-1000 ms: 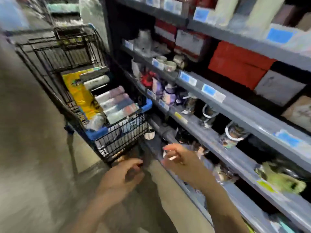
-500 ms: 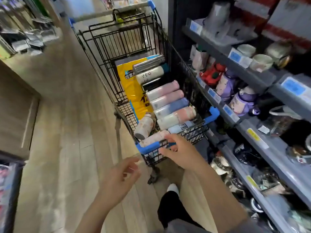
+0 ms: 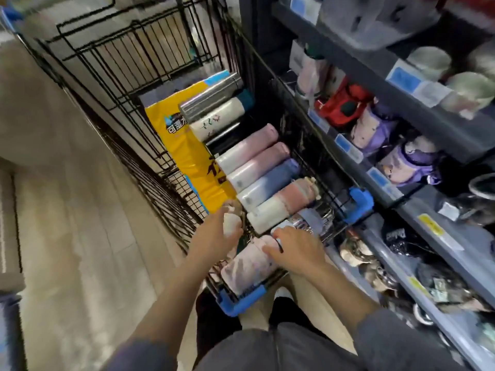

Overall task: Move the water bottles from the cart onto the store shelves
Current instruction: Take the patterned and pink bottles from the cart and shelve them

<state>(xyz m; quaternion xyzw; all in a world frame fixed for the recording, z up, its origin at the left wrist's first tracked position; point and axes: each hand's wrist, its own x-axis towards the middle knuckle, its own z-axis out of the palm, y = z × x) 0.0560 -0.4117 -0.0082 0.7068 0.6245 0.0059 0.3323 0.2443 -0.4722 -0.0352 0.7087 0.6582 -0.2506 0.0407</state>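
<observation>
Pale wood-look flooring (image 3: 67,236) runs along the left of a store aisle, and grey store shelves (image 3: 439,124) rise on the right, stocked with purple-and-cream cups (image 3: 372,127), a red item (image 3: 340,103) and pale bowls (image 3: 471,89) behind blue price tags. Between them stands a black wire cart (image 3: 128,57) with blue corner bumpers, its near end just in front of the person.

Water bottles lie on their sides in the cart, packed in a row against its right wall. From the far end: a steel bottle (image 3: 211,97), a cream bottle with a flower print (image 3: 217,119), a black one, two pink-and-white bottles (image 3: 246,148), a blue-and-white bottle (image 3: 267,180) and a salmon-and-white bottle (image 3: 281,207). A yellow package (image 3: 184,156) lies flat beside them on the left.

Both hands reach down into the near end of the cart. The left hand (image 3: 214,236) has its fingers curled round a small cream bottle (image 3: 231,223) standing just left of the row. The right hand (image 3: 297,247) lies palm down with fingers bent over the top of a pink marbled bottle (image 3: 246,266), which rests at the cart's nearest corner, just behind the blue bumper (image 3: 241,303). Whether that hand actually grips it cannot be told. Grey sleeves cover both forearms near the bottom edge.
</observation>
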